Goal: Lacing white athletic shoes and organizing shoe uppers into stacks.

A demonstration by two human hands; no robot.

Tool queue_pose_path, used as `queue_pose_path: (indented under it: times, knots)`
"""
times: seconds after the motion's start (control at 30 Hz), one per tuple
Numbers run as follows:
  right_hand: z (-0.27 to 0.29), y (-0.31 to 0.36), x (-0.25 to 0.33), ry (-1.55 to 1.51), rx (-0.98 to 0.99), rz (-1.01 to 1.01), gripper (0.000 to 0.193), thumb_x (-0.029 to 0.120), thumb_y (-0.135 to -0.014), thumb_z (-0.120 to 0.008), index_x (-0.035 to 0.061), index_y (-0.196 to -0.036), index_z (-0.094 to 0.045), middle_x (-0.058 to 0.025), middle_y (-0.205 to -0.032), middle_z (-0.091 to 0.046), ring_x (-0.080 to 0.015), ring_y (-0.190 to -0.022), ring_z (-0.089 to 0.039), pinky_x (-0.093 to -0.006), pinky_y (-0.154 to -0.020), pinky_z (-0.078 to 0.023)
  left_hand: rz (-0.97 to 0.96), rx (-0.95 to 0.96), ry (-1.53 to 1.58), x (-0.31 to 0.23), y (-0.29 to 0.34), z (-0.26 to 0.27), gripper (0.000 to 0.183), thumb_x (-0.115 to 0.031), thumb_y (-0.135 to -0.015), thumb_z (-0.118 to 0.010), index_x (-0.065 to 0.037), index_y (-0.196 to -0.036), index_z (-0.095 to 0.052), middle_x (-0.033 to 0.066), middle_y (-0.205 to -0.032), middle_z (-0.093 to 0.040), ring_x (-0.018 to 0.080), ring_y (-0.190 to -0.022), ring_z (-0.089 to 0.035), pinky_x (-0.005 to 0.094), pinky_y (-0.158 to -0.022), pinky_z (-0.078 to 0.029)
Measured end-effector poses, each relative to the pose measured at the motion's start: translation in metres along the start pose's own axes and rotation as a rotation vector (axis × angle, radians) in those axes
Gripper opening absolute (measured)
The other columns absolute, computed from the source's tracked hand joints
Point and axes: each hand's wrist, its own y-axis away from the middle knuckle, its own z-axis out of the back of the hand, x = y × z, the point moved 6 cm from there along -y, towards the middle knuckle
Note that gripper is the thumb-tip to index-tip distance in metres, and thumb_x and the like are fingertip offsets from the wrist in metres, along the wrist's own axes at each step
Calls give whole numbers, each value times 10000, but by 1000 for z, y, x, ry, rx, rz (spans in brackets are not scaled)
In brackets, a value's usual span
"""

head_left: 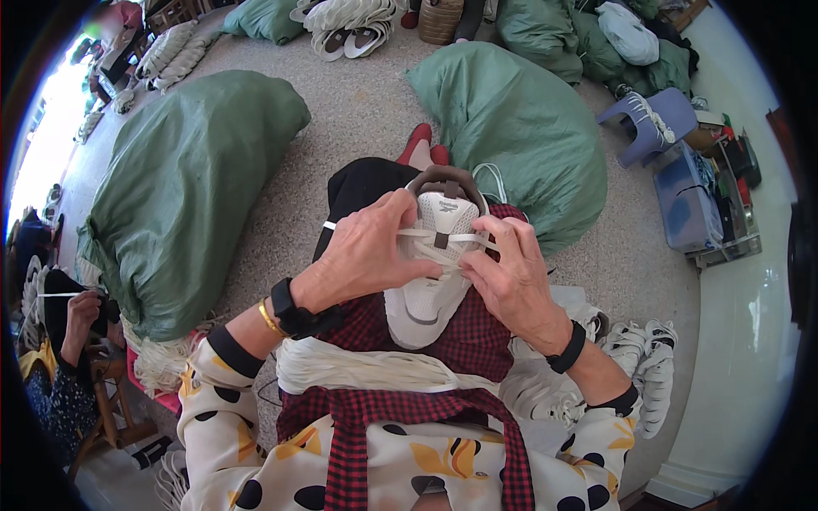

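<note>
A white sneaker upper (430,294) with a brown-grey collar lies on my lap, tongue pointing away from me. My left hand (375,251) pinches a flat white lace (443,237) on the left side of the eyelets. My right hand (509,277) grips the same lace on the right side, fingers pressed on the tongue area. A thick bundle of white laces (358,370) rests across my red-and-black checked apron (400,409). Each wrist wears a black band, and a gold bangle sits on the left one.
Large green sacks sit at left (187,187) and ahead right (511,128). A pile of white shoes (639,358) lies by my right elbow. A purple plastic stool (652,119) and a blue crate (686,200) stand at right. Another person's hand (81,311) works at far left.
</note>
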Motion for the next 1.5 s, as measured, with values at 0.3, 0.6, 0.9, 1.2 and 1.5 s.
queue_pose_path:
  times: [0.3, 0.6, 0.9, 1.2, 1.5]
  knots:
    - [-2, 4, 14, -353, 229, -137, 148, -58, -753, -625, -7, -884, -577, -160, -1097, -504, -344, -1001, -491, -427, -876, -452, 37, 32, -15, 1, 0, -4, 640, -329, -620, -925, -60, -977, -468, 97, -874, -566, 279, -756, -599, 406, -691, -505]
    - [6, 18, -4, -348, 200, -101, 199, -69, -722, -617, 29, -894, -606, -131, -868, -609, -313, -841, -605, -420, -752, -497, 23, -1, -13, 1, 1, -3, 644, -319, -613, -938, -63, -973, -469, 98, -878, -574, 274, -783, -613, 387, -718, -518]
    - [-1, 2, -21, -174, 71, 182, 218, -13, -763, -733, 52, -958, -661, -62, -898, -645, -243, -839, -664, -335, -663, -552, 23, 12, -11, 0, 0, -6, 653, -315, -603, -943, -66, -957, -455, 97, -856, -562, 269, -765, -606, 397, -689, -503]
    - [1, 2, -20, -683, 347, -60, 143, -8, -755, -710, 68, -870, -673, -44, -857, -617, -235, -810, -634, -335, -634, -540, 4, -5, 2, 5, 0, -8, 650, -327, -597, -927, -61, -964, -461, 88, -868, -549, 296, -767, -598, 410, -679, -488]
    - [7, -5, 2, -258, -240, 101, 160, -55, -724, -699, 52, -807, -612, -69, -797, -579, -253, -737, -622, -347, -585, -509, 12, -38, 4, 4, 3, -8, 627, -342, -622, -911, -59, -957, -463, 92, -890, -549, 309, -783, -609, 420, -679, -484]
